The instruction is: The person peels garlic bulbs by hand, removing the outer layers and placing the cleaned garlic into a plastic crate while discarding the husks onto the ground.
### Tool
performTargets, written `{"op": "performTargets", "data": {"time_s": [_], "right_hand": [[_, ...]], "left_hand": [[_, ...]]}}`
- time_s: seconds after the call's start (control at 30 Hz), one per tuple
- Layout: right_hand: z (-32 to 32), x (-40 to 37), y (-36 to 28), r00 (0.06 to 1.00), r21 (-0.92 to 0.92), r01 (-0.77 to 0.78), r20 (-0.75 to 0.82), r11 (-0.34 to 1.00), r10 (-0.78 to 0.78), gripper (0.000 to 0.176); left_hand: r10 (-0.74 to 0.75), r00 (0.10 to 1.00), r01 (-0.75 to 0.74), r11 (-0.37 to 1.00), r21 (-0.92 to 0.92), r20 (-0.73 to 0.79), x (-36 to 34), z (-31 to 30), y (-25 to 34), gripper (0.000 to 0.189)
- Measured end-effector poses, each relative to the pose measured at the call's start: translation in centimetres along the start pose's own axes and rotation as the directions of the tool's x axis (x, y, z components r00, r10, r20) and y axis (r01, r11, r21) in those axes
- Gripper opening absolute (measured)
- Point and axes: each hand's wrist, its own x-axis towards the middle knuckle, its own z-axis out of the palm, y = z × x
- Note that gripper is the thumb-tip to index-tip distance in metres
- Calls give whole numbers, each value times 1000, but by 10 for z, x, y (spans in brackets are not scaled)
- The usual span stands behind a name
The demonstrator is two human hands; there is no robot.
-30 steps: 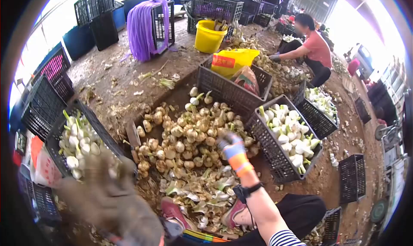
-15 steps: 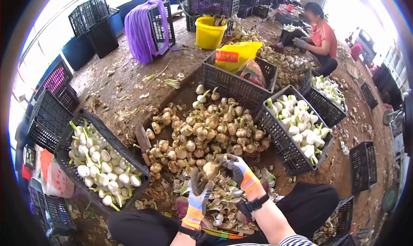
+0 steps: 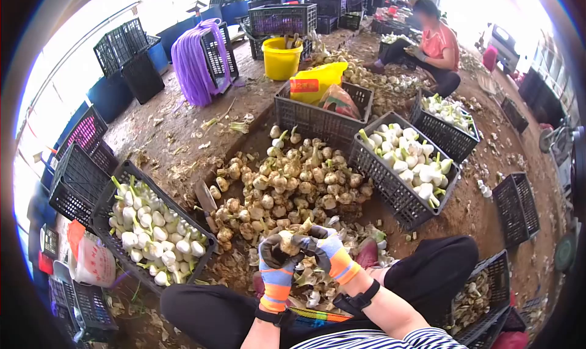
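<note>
A dirty bulb (image 3: pixel 287 241) is held between both gloved hands, low in the middle of the view above the lap. The left hand (image 3: pixel 274 259) is closed about its near side, the fingers (image 3: pixel 272 246) curled and pressed together against the skin. The right hand (image 3: pixel 326 251) is wrapped over the far side; its fingertips (image 3: pixel 310 233) are bent onto the top of the bulb, close beside the left ones.

Just beyond the fingertips a pile of unpeeled bulbs (image 3: pixel 287 187) is heaped on the ground. Directly beneath the fingers, loose peelings (image 3: pixel 317 282) are strewn. Out to the left of the left fingers a black crate (image 3: pixel 105 193) is filled with white bulbs – a second crate (image 3: pixel 381 184), likewise filled, is set to the right of the right fingers. Well beyond the pile, another person (image 3: pixel 436 44) is seated at a separate heap.
</note>
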Motion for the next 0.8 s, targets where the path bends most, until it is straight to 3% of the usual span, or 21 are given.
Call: {"op": "performTargets", "data": {"time_s": [0.1,0.23,0.3,0.33,0.4,0.43,0.5,0.57,0.6,0.63,0.7,0.8], "right_hand": [[-13,-5,-1,998,2,-41,48,999,41,25],[-28,-7,-6,995,37,-5,95,999,1,28],[-35,-4,-10,932,-374,334,269,865,-243,27],[-38,-2,-9,934,-372,330,264,868,-243,27],[-41,0,-6,875,-572,483,328,662,-355,23],[-41,-1,-3,876,-571,482,327,664,-355,23],[-39,-1,3,913,-575,397,171,715,-369,23],[-16,-17,-14,919,-641,351,97,683,-382,24],[-20,-15,-10,930,-626,341,116,702,-349,23],[-23,-13,-7,938,-611,332,138,719,-317,22],[-27,-11,-5,936,-512,343,115,788,-332,19],[-31,-11,-3,957,-531,291,147,796,-252,21]], "left_hand": [[-1,1000,1,995,-101,1,-3,3,2,65],[30,996,-23,997,-78,90,-5,2,6,64],[-134,984,160,953,-256,117,-8,5,19,56],[-185,973,215,944,-250,141,-10,10,30,53],[-260,956,289,912,-290,134,-9,9,28,54],[-329,936,353,875,-332,128,-8,9,28,56],[-307,946,324,909,-262,103,-9,11,20,57],[-3,998,-3,996,90,61,-5,6,-2,56],[-202,979,203,976,-78,17,-7,12,15,55],[-217,976,214,970,-114,-14,-3,8,16,55],[-391,916,396,917,-51,92,-1,-1,39,52],[-429,900,434,898,-77,69,3,10,49,51]]}}
